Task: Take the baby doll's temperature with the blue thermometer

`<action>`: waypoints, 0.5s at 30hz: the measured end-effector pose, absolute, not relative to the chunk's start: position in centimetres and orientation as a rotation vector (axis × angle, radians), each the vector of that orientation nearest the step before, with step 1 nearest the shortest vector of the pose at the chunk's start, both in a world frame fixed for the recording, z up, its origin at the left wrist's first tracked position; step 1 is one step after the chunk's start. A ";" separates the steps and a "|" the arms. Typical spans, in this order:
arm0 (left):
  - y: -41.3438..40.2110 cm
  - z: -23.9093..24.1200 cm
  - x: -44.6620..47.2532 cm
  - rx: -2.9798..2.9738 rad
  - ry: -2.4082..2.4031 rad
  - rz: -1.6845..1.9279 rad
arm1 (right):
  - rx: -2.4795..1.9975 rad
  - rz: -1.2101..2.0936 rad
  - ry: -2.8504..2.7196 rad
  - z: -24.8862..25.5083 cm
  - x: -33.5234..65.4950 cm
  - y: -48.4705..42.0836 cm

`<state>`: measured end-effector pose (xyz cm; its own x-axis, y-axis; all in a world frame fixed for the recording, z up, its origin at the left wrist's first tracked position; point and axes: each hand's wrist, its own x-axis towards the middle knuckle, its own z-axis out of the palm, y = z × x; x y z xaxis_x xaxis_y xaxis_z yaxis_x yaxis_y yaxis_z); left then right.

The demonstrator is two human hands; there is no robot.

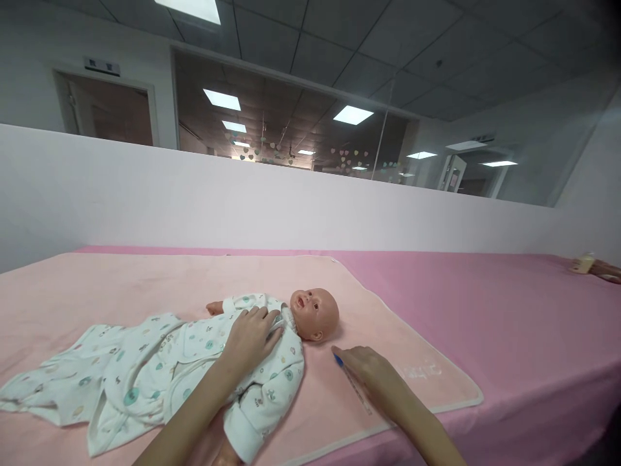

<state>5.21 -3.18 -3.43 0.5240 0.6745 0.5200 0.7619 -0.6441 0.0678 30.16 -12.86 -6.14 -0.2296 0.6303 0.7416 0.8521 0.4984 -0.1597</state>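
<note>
A baby doll [315,314] lies on its back, its bare head toward the right. It wears a white printed gown [198,340] with long sleeves. My left hand [252,333] rests on the doll's chest near the collar, fingers curled and thumb bent, with a fold of the gown between them. Beside the doll's head, my right hand [371,372] is low over the mat, its fingers together at the blue end of a slim, clear, marked stick that looks like a thermometer [356,391]. The thermometer slants down toward the front edge, and my fingers partly cover its upper end.
A peach mat [160,278] with a pale border lies under the doll, on a pink table cover [436,298]. Behind stands a white low wall [291,207] with a window above. At the far right is a yellowish bottle [583,263], next to a brownish object [606,270].
</note>
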 end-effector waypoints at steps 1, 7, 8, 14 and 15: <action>-3.2 -3.5 5.3 -2.587 -1.244 -0.800 | -1.207 -0.399 -2.040 -5.7 29.7 -12.5; -3.0 -3.8 5.3 -2.639 -1.338 -0.964 | -1.012 -0.302 -1.923 -3.5 22.1 -7.7; -2.9 -3.9 5.3 -2.644 -1.353 -0.963 | -1.025 -0.268 -1.852 -3.6 20.6 -6.6; -2.2 -4.2 5.5 -2.650 -1.369 -0.783 | -1.045 -0.166 -1.705 -5.8 16.4 -2.3; -2.2 -4.2 5.5 -2.652 -1.365 -0.759 | -1.032 -0.184 -1.701 -6.2 16.4 -2.2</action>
